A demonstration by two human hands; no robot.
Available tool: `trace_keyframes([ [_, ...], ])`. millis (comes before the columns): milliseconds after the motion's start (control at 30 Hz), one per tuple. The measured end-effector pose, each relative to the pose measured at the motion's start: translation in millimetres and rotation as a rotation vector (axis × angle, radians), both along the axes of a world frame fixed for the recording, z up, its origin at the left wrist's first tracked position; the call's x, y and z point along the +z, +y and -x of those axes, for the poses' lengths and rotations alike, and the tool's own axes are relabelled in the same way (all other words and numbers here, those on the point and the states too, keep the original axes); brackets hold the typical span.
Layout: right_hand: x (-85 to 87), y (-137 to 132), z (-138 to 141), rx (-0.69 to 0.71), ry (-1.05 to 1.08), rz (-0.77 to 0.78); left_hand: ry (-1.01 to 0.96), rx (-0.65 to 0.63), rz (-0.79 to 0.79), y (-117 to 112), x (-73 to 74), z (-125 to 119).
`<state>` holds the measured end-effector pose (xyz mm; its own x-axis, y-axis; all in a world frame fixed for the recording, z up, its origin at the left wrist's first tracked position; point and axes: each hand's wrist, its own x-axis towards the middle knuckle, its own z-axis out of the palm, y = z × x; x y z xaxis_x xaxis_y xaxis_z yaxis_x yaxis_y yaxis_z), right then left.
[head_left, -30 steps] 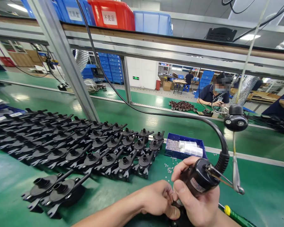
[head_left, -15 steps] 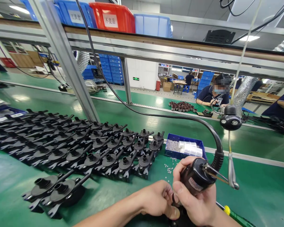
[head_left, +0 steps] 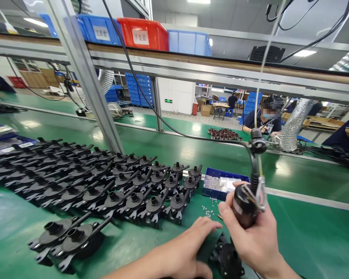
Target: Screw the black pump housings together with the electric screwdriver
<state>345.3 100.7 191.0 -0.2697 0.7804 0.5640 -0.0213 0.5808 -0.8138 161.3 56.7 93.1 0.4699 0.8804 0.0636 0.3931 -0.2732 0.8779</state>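
My right hand [head_left: 256, 240] is wrapped round a black electric screwdriver [head_left: 246, 203] that hangs on a cord with a black cable running up to the left. It is held upright above a black plastic pump housing [head_left: 227, 259] on the green bench. My left hand [head_left: 189, 248] lies beside that housing with its fingers stretched out toward loose small screws [head_left: 209, 209] and holds nothing. Behind the screws is a blue tray [head_left: 225, 184] of screws and white parts.
Several rows of black pump housings [head_left: 104, 182] cover the bench to the left, with two more [head_left: 66, 238] nearer me. A slanted metal post [head_left: 87, 77] rises behind them. Blue and red bins [head_left: 142, 33] sit on the overhead shelf. Another person [head_left: 264, 118] works across the line.
My right hand has lifted the screwdriver off the housing and tipped it upright. My left hand has let go of the housing and opened its fingers toward the loose screws.
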Motion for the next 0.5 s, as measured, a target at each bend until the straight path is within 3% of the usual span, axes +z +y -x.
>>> trace_keyframes([
  [100,10.9,-2,-6,-0.061,0.111,-0.004,-0.033,-0.016,-0.072,3,-5.8,-6],
  [200,19.4,-5,-10,-0.129,0.179,0.007,-0.04,0.17,-0.179,9,-22.3,-15],
  [267,21.9,-6,-12,-0.115,0.213,0.01,0.071,0.307,-0.226,13,-31.4,-17],
  [400,13.7,-4,-5,0.078,0.309,0.108,0.365,0.394,-0.175,15,-31.9,-15],
  [500,-3.2,1,7,0.214,0.306,0.145,0.438,0.41,-0.164,15,-28.7,-17],
])
